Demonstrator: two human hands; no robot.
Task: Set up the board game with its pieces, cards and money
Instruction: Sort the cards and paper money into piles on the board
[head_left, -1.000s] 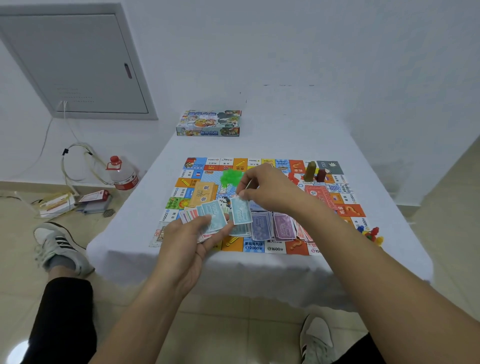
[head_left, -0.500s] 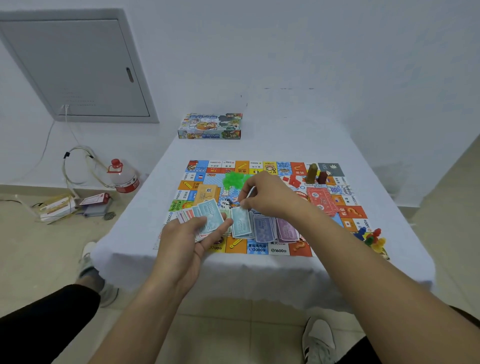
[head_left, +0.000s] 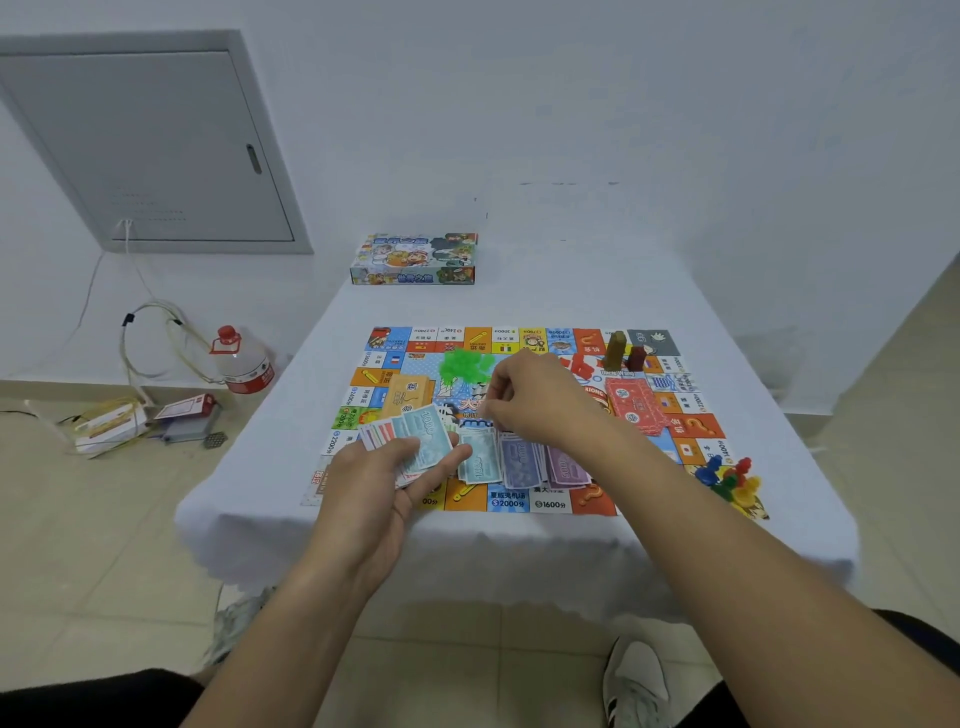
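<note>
- Half a second ago the right hand (head_left: 535, 402) was low over the teal banknote pile (head_left: 479, 457), fingertips at the notes. It now sits a little higher over the middle of the game board (head_left: 467, 501), fingers curled with thumb and forefinger close together. Whether they pinch a note, I cannot tell.
- The left hand (head_left: 387, 475) has barely changed. It grips a fan of banknotes (head_left: 410, 436), thumb on top, at the board's 7 o'clock corner. The top note is teal and marked 1000. Pink and white edges show behind it, too many to count.
- One board lies flat on the white-clothed surface (head_left: 571, 291), at the near end.
- Three small banknote piles lie in a row along the board's 6 o'clock edge. One is teal, one is blue-violet (head_left: 519, 460) and one is purple (head_left: 566, 465). The wrist partly covers the purple pile.
- There are two card decks. The orange deck (head_left: 408, 395) lies at 9 o'clock of the board's centre and the red deck (head_left: 634, 402) at 3 o'clock.
- One heap of green pieces (head_left: 462, 364) lies at 12 o'clock of the right hand. Some red pieces (head_left: 582, 366) lie just beside that hand.
- Two upright blocks stand at the board's 1 o'clock corner, one olive (head_left: 615, 351) and one dark red (head_left: 637, 358).
- A cluster of coloured pawns (head_left: 727, 478) in blue, red, green and yellow lies at the 4 o'clock corner. The number is unclear.
- One game box (head_left: 414, 259) lies at the far end of the surface, at 12 o'clock.
</note>
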